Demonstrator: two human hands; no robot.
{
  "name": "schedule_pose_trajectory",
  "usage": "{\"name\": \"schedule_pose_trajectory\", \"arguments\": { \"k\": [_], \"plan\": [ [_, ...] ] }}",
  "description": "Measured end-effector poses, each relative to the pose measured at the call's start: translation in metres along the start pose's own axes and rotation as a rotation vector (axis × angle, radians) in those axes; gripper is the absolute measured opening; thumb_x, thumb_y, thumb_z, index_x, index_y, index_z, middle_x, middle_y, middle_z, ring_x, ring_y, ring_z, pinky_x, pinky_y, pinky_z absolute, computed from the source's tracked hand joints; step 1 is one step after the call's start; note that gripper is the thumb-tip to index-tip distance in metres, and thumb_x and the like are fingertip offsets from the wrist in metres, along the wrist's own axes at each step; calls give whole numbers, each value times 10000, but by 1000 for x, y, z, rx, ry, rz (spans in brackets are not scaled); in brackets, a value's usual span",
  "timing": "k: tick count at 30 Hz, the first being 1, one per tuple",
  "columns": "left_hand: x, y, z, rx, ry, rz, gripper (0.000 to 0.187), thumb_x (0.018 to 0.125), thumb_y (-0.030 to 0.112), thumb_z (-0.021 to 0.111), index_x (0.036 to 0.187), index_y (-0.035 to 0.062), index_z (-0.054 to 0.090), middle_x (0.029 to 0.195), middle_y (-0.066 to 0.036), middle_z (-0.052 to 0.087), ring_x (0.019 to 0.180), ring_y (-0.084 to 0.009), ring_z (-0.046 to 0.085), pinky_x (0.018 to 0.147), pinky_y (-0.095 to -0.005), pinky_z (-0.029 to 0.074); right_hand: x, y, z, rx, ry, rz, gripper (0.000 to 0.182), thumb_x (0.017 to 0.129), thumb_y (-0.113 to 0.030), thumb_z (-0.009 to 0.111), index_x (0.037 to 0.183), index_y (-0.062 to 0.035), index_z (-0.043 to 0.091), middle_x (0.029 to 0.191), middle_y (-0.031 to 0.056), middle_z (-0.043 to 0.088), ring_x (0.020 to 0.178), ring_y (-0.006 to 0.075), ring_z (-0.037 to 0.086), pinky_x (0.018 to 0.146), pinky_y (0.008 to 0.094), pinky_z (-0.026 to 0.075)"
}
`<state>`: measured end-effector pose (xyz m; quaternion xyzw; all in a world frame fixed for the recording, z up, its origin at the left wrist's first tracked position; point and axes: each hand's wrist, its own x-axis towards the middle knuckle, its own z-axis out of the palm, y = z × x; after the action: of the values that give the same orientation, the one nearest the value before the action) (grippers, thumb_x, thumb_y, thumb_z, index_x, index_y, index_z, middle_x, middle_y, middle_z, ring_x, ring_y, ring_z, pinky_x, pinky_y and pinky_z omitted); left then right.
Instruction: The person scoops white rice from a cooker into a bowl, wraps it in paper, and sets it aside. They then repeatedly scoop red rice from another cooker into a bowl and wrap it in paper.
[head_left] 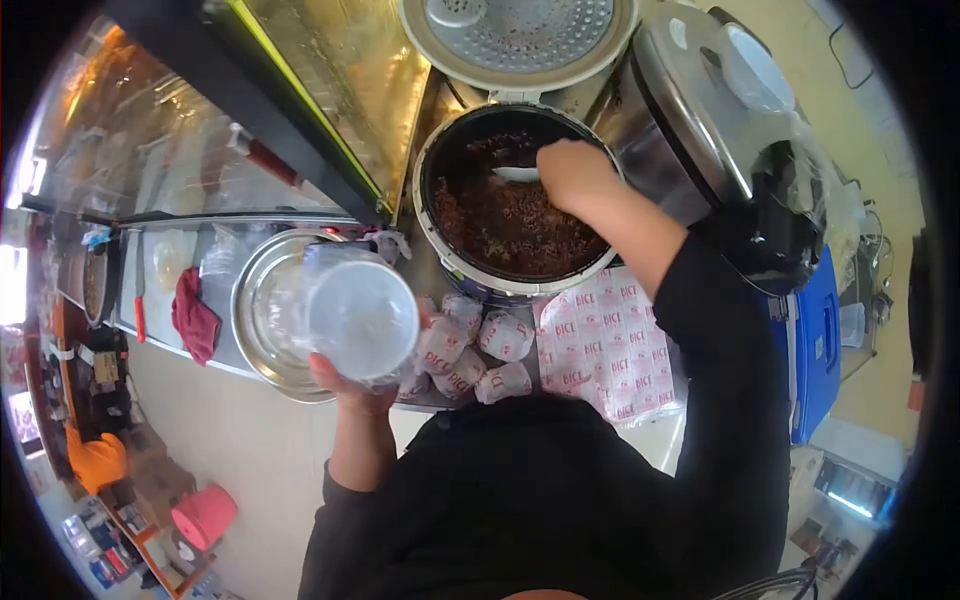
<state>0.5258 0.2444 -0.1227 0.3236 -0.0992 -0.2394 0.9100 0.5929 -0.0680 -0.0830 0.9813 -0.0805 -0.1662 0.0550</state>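
Observation:
My right hand (pixel 578 178) reaches into a large open rice cooker (pixel 428 225), its fingers closed round a white rice paddle (pixel 515 174). Dark reddish-brown cooked rice (pixel 525 225) lines the pot, with bare dark patches of the pot showing. To the left, my left hand (pixel 362 392) grips a clear plastic tub (pixel 362 318) from below and the side. The tub is above the edge of a round metal bowl (pixel 245 340). Several bundles wrapped in printed paper (pixel 443 345) sit between the tub and a stack of printed wrapping sheets (pixel 610 335).
The cooker's open lid (pixel 520 40) stands behind the pot. A second steel cooker (pixel 665 110) is at the right, near a blue box (pixel 820 340). A glass case (pixel 210 120) and a maroon cloth (pixel 195 320) lie left.

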Motion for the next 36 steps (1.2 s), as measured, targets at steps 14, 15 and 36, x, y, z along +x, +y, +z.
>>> {"name": "schedule_pose_trajectory", "arguments": {
  "k": [14,15,36],
  "plan": [
    [53,-14,24,-196,312,163,955,776,817,435,1451,149,337,1349,-115,511,1094,-401,570,1075,-660,234,-40,-14,1,-148,-10,-190,150,799,-97,582,796,-47,724,848,145,703,792,299,703,660,405,562],
    [52,-13,23,-196,300,159,949,780,815,433,1451,151,338,1351,-114,511,1097,-403,569,1075,-659,235,-46,-9,-4,-74,-27,-274,136,779,-91,589,795,-47,717,844,147,698,788,306,698,644,399,560],
    [43,-11,29,-254,298,193,911,799,790,443,1446,158,341,1369,-98,488,1155,-394,536,1064,-640,283,-12,-13,-32,-83,-67,-239,136,811,-131,596,837,-92,724,817,147,694,810,331,693,728,425,552]
  ]
}}
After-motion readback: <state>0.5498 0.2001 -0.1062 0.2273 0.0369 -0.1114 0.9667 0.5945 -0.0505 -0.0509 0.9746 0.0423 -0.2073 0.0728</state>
